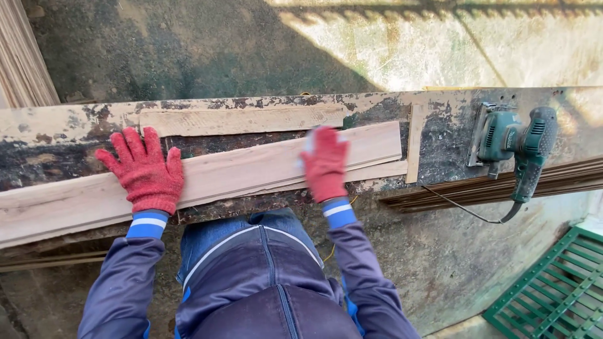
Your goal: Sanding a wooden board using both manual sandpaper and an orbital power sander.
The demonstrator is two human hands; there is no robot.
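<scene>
A long pale wooden board (239,174) lies slantwise across a worn, paint-stained workbench (69,119). My left hand (146,169), in a red knit glove, rests flat on the board's left part with the fingers spread. My right hand (325,164), also in a red glove, presses down on the board's right part. A small whitish piece (308,142), perhaps sandpaper, shows under its fingers. The hand looks blurred.
A green electric sander (512,143) sits on the bench at the right, its cord (465,210) hanging over the front edge. A thin wooden strip (242,120) lies behind the board and another strip (414,144) stands crosswise at its right end. A green grate (553,292) lies on the concrete floor.
</scene>
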